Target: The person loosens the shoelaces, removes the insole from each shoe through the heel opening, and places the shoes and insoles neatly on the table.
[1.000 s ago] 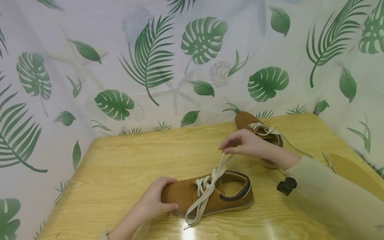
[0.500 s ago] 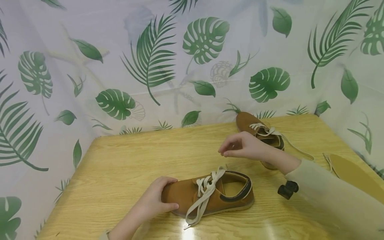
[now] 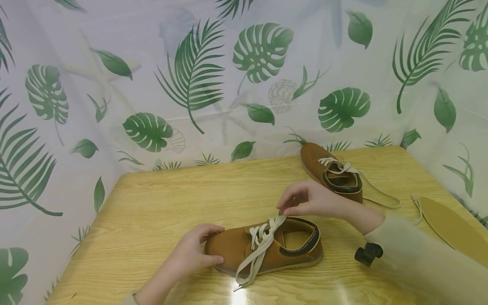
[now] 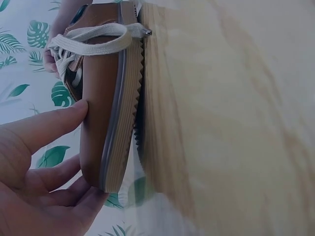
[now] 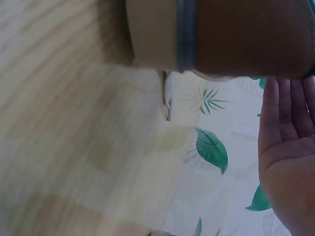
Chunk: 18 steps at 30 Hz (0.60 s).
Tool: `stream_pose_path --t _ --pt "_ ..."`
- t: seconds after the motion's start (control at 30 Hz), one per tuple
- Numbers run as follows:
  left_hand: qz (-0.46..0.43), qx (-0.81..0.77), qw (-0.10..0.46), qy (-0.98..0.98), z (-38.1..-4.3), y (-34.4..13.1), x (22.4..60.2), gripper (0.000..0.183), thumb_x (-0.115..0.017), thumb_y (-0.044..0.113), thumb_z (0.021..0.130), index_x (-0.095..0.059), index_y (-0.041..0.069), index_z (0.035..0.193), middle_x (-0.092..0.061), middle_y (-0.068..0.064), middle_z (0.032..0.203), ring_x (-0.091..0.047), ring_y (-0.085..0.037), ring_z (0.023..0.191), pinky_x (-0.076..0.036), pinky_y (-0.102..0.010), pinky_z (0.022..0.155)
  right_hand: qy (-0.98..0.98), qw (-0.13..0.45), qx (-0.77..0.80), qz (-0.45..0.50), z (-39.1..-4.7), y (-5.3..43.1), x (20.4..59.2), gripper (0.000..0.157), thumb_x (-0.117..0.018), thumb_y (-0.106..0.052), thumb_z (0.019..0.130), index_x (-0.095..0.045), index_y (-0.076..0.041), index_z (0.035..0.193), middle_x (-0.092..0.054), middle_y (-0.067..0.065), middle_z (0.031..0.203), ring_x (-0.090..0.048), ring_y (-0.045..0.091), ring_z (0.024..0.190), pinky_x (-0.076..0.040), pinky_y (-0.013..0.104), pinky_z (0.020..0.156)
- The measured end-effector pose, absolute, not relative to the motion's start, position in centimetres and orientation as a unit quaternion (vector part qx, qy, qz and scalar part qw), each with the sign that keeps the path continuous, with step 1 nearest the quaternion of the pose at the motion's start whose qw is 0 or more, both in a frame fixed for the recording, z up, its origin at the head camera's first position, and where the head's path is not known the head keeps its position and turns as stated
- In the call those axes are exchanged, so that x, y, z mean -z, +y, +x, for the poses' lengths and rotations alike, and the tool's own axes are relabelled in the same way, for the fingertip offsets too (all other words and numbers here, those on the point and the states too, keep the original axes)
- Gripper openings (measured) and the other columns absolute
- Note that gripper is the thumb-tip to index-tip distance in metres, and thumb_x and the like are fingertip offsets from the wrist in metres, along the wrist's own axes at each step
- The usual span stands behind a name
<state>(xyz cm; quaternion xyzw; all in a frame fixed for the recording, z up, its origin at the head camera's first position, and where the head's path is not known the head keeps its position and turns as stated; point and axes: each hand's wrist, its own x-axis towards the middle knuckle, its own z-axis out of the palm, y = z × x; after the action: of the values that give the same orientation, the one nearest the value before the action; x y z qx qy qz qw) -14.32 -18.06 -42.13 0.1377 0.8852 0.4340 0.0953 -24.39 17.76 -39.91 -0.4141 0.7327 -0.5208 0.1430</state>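
A brown leather shoe (image 3: pixel 228 248) with a dark padded collar stands upright on the table, toe to the left. My left hand (image 3: pixel 192 252) holds it by the toe, the thumb on its near side and the fingers round the far side. White shoelaces (image 3: pixel 265 242) are tied in a knot over the tongue, and one loop hangs down the near side to a metal tip. Just above that knot, the thumb and fingertips of my right hand (image 3: pixel 314 201) pinch the lace. In the right wrist view, the heel (image 5: pixel 256 37) hides those fingertips.
A second brown shoe (image 3: pixel 314 159), also laced in white, stands at the back right, one lace trailing onto the wooden table (image 3: pixel 171 195). A flat tan oval piece (image 3: pixel 453 228) lies at the right edge. Leaf-printed cloth (image 3: pixel 213 55) surrounds the table's back and sides.
The right hand first held a lace end up above the shoe, then let it go. Now it has come down and pinches the lace close to the knot. The left hand keeps its place.
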Motion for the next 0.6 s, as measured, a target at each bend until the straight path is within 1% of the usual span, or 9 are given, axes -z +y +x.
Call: stream_pose_path --t 0.17,0.3,0.4,0.5,0.6 --pt "0.129 -0.449 0.094 0.879 -14.2 -18.5 42.0 0.059 -0.092 0.000 0.078 -0.068 0.003 0.133 -0.069 -0.016 0.136 -0.063 -0.046 0.131 -0.055 -0.055 0.113 0.724 0.132 0.522 -0.431 -24.1 17.3 40.6 0.018 -0.078 0.004 0.092 -0.075 0.009 0.109 -0.076 0.023 0.100 -0.072 0.006 0.091 -0.068 0.029 0.082" --pt "0.119 -0.468 0.094 0.871 -14.2 -18.9 41.9 0.058 -0.090 -0.003 0.079 -0.068 0.001 0.132 -0.069 -0.018 0.136 -0.063 -0.046 0.132 -0.057 -0.051 0.113 0.717 0.130 0.532 -0.431 -24.0 17.0 40.9 0.020 -0.079 0.007 0.090 -0.073 0.011 0.109 -0.074 0.025 0.102 -0.072 0.004 0.092 -0.068 0.030 0.084" --pt "0.114 -0.481 0.101 0.863 -14.2 -19.1 42.1 0.057 -0.089 -0.005 0.080 -0.067 0.000 0.132 -0.068 -0.019 0.137 -0.061 -0.047 0.134 -0.057 -0.049 0.113 0.712 0.134 0.534 -0.435 -23.9 16.8 41.2 0.021 -0.080 0.008 0.088 -0.073 0.009 0.108 -0.072 0.027 0.105 -0.071 0.003 0.096 -0.068 0.031 0.088" --pt "0.107 -0.489 0.107 0.859 -14.3 -19.2 42.2 0.056 -0.088 -0.004 0.081 -0.067 0.000 0.133 -0.068 -0.019 0.139 -0.060 -0.047 0.136 -0.056 -0.049 0.114 0.710 0.140 0.535 -0.436 -23.8 16.6 41.5 0.020 -0.080 0.008 0.088 -0.074 0.006 0.108 -0.071 0.028 0.106 -0.070 0.002 0.100 -0.068 0.031 0.091" --pt "0.099 -0.499 0.114 0.853 -14.4 -19.4 42.4 0.056 -0.088 -0.003 0.081 -0.067 0.001 0.133 -0.067 -0.017 0.140 -0.059 -0.047 0.137 -0.055 -0.050 0.115 0.710 0.141 0.537 -0.433 -23.7 16.5 41.7 0.018 -0.080 0.007 0.089 -0.075 0.005 0.107 -0.071 0.027 0.106 -0.069 0.002 0.100 -0.068 0.031 0.090"
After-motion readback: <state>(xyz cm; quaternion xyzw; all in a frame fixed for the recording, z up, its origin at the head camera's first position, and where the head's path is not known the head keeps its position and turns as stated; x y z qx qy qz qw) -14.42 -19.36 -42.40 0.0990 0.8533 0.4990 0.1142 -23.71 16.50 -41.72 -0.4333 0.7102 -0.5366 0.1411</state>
